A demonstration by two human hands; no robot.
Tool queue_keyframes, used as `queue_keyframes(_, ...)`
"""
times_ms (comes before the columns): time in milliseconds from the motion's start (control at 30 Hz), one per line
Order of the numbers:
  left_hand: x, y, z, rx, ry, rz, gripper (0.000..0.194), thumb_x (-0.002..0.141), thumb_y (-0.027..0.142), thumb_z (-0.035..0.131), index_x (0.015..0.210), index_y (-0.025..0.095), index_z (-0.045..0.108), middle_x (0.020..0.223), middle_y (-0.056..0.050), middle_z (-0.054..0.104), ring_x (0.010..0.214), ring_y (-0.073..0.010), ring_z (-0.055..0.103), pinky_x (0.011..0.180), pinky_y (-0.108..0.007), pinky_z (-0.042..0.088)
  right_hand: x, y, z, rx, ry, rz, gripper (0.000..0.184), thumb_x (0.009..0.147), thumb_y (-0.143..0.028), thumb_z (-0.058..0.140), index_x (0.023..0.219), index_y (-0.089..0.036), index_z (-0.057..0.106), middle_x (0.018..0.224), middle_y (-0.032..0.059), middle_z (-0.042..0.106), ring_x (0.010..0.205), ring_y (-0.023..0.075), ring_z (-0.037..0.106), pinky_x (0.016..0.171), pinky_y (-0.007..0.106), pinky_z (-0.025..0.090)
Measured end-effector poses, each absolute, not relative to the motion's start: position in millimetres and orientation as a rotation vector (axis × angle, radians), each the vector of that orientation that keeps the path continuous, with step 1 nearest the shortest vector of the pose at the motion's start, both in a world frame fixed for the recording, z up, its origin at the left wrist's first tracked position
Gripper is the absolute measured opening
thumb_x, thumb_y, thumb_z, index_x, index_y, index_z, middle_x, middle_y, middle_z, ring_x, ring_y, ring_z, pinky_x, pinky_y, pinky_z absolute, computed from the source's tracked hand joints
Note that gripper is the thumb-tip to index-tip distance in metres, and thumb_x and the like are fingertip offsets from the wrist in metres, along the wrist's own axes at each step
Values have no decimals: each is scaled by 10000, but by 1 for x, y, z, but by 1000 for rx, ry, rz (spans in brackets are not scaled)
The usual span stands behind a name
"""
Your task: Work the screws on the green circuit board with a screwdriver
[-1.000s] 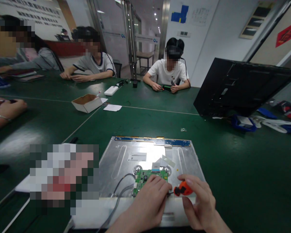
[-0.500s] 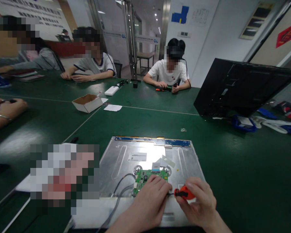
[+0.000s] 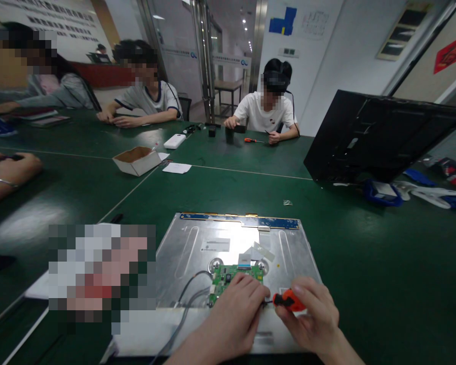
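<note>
My right hand (image 3: 315, 314) is closed around the red and black handle of a screwdriver (image 3: 289, 300), held nearly level with its short shaft pointing left. My left hand (image 3: 237, 309) lies across the green circuit board (image 3: 222, 279), fingers curled together; its fingertips meet the screwdriver's tip, and what they pinch there is hidden. The board sits on the silver metal back of a display panel (image 3: 186, 253). Grey and black cables (image 3: 186, 317) run from the board's left side. A flat ribbon cable (image 3: 244, 260) joins its upper edge.
A blue strip board (image 3: 239, 221) lines the panel's far edge. Beyond are a small clear bag (image 3: 288, 203), an open cardboard box (image 3: 137, 161) and a white paper (image 3: 177, 168). A large black screen housing (image 3: 380, 137) leans at the right. Co-workers sit around the green table (image 3: 383, 284).
My hands and the screwdriver have barely moved. Across the table, a co-worker has laid down an orange screwdriver and moved one hand left to a dark object.
</note>
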State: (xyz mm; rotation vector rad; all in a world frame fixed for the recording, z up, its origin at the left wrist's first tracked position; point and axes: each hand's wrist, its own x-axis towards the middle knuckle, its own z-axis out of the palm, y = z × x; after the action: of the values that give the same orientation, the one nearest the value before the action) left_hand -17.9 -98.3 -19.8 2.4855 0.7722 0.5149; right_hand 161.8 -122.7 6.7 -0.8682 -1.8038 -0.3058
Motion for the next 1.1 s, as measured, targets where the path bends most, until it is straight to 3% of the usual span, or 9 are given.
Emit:
queue_keyframes(133, -18, -98, -20, 2477, 773, 500, 201, 804, 71, 473, 954, 203, 465, 908, -54, 585, 886, -243, 538, 835, -381, 377, 165, -124, 10, -829, -1842, -227, 399, 928, -224, 456, 1320, -149, 462, 811, 64, 659, 677, 172, 660, 534, 279, 543)
queue_keyframes(267, -17, -98, -19, 2464, 783, 471, 179, 835, 79, 459, 962, 206, 464, 936, -58, 587, 905, -239, 533, 863, -385, 370, 168, -127, 10, -843, -1870, -154, 422, 908, -169, 406, 1326, -129, 452, 953, 112, 690, 843, 207, 690, 628, 325, 569)
queue_keyframes(467, -18, -98, -20, 2464, 783, 470, 178, 833, 87, 461, 965, 206, 469, 926, -57, 585, 903, -245, 529, 851, -392, 369, 163, -124, 3, -856, -1760, -262, 431, 884, -216, 576, 1293, -153, 456, 731, 26, 648, 571, 149, 628, 507, 257, 512)
queue_keyframes(567, -18, -99, -21, 2460, 792, 460, 197, 819, 80, 469, 969, 208, 470, 927, -55, 586, 903, -244, 529, 847, -391, 368, 162, -122, 2, -836, -1793, -261, 431, 918, -310, 559, 1306, -172, 435, 654, -8, 600, 509, 141, 582, 452, 246, 474)
queue_keyframes(633, -18, -99, -22, 2458, 793, 459, 195, 824, 80, 467, 971, 208, 471, 934, -56, 587, 908, -244, 529, 854, -392, 366, 165, -123, 2, -842, -1822, -254, 406, 936, -327, 515, 1304, -169, 445, 699, 16, 623, 569, 156, 615, 487, 263, 500)
queue_keyframes(767, -18, -99, -21, 2461, 776, 472, 159, 847, 94, 459, 959, 206, 467, 938, -59, 588, 904, -243, 528, 846, -387, 367, 175, -131, -2, -911, -1908, -164, 402, 928, -259, 438, 1306, -123, 472, 991, 129, 675, 881, 218, 673, 679, 339, 566)
queue_keyframes(833, -18, -99, -21, 2460, 774, 471, 153, 849, 94, 458, 954, 205, 464, 938, -58, 588, 901, -240, 528, 844, -385, 367, 177, -134, -4, -928, -1933, -148, 403, 908, -223, 451, 1297, -122, 482, 1023, 133, 672, 918, 222, 668, 705, 342, 566)
queue_keyframes(967, -19, -99, -22, 2458, 792, 460, 141, 858, 103, 454, 954, 205, 468, 935, -55, 587, 897, -238, 528, 851, -388, 367, 171, -136, -6, -969, -1886, -200, 291, 865, -180, 541, 1157, -188, 539, 833, 54, 659, 722, 177, 655, 614, 301, 546)
queue_keyframes(1100, -18, -100, -22, 2460, 793, 452, 163, 846, 95, 460, 965, 205, 469, 938, -53, 590, 902, -238, 530, 853, -389, 368, 167, -133, -3, -971, -1872, -247, 145, 900, -241, 537, 1041, -213, 552, 695, 6, 599, 587, 146, 594, 533, 266, 498)
